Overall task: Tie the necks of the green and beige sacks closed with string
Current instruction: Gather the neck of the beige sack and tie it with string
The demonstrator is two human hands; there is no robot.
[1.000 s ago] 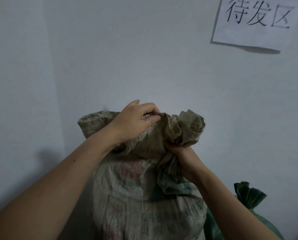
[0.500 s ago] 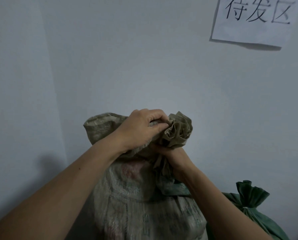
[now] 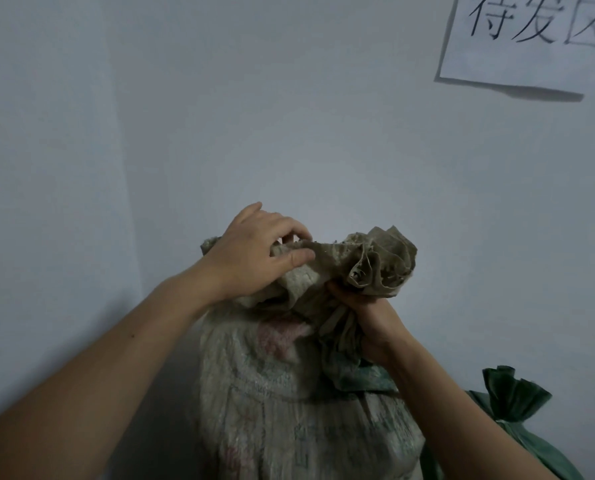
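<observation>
Fingers and thumb of a person's left hand curl over and pinch a loose fold at the rim of a tall, worn beige woven sack. The sack stands upright against a pale grey wall. The right hand is wrapped tightly around the sack's gathered neck, with its fingers mostly hidden behind the cloth. Just above that grip, the bunched mouth of the sack flares out in crumpled ruffles, and the fold held by the left hand runs straight into it. Faded red and green print shows on the sack's front, too blurred to read. Both bare forearms reach up from the lower corners of the view.

A dark green woven sack sits low at the right, just beside the beige one and partly behind the right forearm, its neck drawn in beneath a fanned top. Whether string binds it cannot be told. A white paper sign with black handwritten characters hangs on the wall at the upper right.
</observation>
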